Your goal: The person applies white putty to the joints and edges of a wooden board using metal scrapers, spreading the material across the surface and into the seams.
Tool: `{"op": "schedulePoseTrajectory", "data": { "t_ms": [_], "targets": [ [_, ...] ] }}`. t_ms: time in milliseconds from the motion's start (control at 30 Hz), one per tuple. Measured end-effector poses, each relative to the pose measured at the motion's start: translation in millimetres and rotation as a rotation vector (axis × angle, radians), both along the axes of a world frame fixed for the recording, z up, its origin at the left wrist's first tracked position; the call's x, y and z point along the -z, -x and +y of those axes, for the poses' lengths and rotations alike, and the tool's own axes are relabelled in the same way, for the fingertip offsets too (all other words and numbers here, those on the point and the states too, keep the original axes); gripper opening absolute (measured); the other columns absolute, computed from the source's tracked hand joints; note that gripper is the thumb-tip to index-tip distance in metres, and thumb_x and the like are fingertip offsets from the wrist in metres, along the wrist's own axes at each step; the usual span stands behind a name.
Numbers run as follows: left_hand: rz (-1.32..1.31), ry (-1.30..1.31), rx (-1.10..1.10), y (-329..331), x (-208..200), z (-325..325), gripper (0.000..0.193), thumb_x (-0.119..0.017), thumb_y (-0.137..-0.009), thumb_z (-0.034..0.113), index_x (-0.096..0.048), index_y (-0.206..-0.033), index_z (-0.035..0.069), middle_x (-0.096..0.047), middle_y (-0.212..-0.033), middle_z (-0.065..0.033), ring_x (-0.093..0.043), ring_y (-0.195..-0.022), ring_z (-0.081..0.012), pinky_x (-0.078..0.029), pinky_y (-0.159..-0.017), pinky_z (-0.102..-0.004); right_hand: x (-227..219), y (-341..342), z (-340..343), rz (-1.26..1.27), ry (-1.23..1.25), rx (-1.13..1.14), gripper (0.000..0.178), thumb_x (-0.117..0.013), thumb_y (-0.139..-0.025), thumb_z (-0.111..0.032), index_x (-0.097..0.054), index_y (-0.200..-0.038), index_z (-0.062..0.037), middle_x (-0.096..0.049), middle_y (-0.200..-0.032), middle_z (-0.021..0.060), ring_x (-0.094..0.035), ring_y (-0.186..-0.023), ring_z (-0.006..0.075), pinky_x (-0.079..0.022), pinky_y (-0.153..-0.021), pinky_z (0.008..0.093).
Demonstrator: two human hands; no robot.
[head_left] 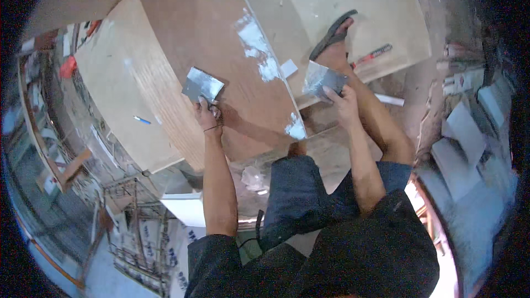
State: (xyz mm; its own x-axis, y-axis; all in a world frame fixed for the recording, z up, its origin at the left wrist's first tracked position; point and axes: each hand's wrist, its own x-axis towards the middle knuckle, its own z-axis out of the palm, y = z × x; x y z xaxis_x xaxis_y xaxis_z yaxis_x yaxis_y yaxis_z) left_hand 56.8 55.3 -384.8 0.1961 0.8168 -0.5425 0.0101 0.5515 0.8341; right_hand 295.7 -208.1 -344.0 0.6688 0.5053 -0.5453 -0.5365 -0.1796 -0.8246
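Note:
My left hand (208,115) is closed on a flat, square metal putty scraper (203,84) with a whitish smear on its face. It hovers over a reddish-brown wooden board (243,127). White putty patches (255,44) run along that board's right edge. In my right hand (345,104) is a second scraper (321,80), grey and also smeared with pale putty, held to the right of the board near my sandalled foot (334,38). Fingers are wrapped round the near edge of each scraper. A small white square piece (289,68) lies between the two scrapers, beside the board's edge.
Pale plywood sheets (110,72) lie left of the brown board and beyond it to the right (381,0). A red-and-black tool (372,55) rests by my foot. A blue pen-like stick (142,120) lies at left. White offcuts (466,132) pile up at far right.

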Motion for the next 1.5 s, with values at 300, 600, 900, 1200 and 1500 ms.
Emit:
{"op": "schedulePoseTrajectory", "data": {
  "t_ms": [300, 600, 900, 1200, 1500],
  "targets": [
    [-0.108, 0.221, -0.052, 12.4, 6.5, 1.1, 0.018, -0.050, -0.090, 0.025, -0.049, -0.100, 0.010, -0.059, -0.078, -0.0047, -0.051, -0.049, -0.0089, -0.040, -0.040, -0.0208, -38.1, -43.1, 128.2, -0.023, -0.171, -0.032, 0.021, -0.062, -0.080, -0.004, -0.057, -0.099, 0.0002, -0.063, -0.091, 0.0069, -0.060, -0.082, 0.0151, -0.052, -0.071, 0.0276],
    [-0.039, 0.224, -0.025, 20.4, 14.8, 5.5, 0.033, -0.053, -0.088, 0.031, -0.049, -0.108, 0.005, -0.062, -0.083, -0.0064, -0.057, -0.060, -0.0139, -0.044, -0.044, -0.0271, -36.1, -95.2, 238.2, -0.639, 0.050, -0.260, 0.022, -0.060, -0.081, -0.008, -0.061, -0.100, 0.0027, -0.063, -0.080, 0.0023, -0.051, -0.071, 0.0072, -0.042, -0.064, 0.0221],
    [-0.040, 0.255, -0.236, 2.3, 11.8, 1.6, 0.028, -0.061, -0.084, 0.027, -0.056, -0.092, 0.002, -0.063, -0.077, -0.0089, -0.063, -0.062, -0.0177, -0.038, -0.036, -0.0250, -34.6, -97.4, 332.4, -0.740, 0.122, -0.233, 0.022, -0.061, -0.079, -0.010, -0.063, -0.099, 0.0001, -0.059, -0.072, -0.0003, -0.048, -0.069, 0.0060, -0.039, -0.063, 0.0205],
    [0.190, 0.322, -0.326, -1.4, 15.9, 9.3, 0.030, -0.067, -0.078, 0.025, -0.060, -0.082, -0.004, -0.063, -0.069, -0.0113, -0.061, -0.048, -0.0165, -0.034, -0.030, -0.0226, -18.5, -91.6, 405.3, -1.287, -0.109, -0.398, 0.032, -0.051, -0.075, 0.006, -0.060, -0.104, -0.0036, -0.061, -0.102, 0.0163, -0.058, -0.096, 0.0309, -0.045, -0.083, 0.0348],
    [0.157, 0.418, -0.366, -6.7, -6.3, 16.6, 0.032, -0.070, -0.075, 0.026, -0.062, -0.077, -0.005, -0.063, -0.067, -0.0121, -0.061, -0.050, -0.0185, -0.043, -0.032, -0.0244, -9.0, -53.8, 495.0, -1.326, 0.093, -0.675, 0.034, -0.049, -0.080, -0.009, -0.055, -0.113, -0.0105, -0.055, -0.114, 0.0120, -0.051, -0.107, 0.0274, -0.043, -0.088, 0.0378]
  ]
}}
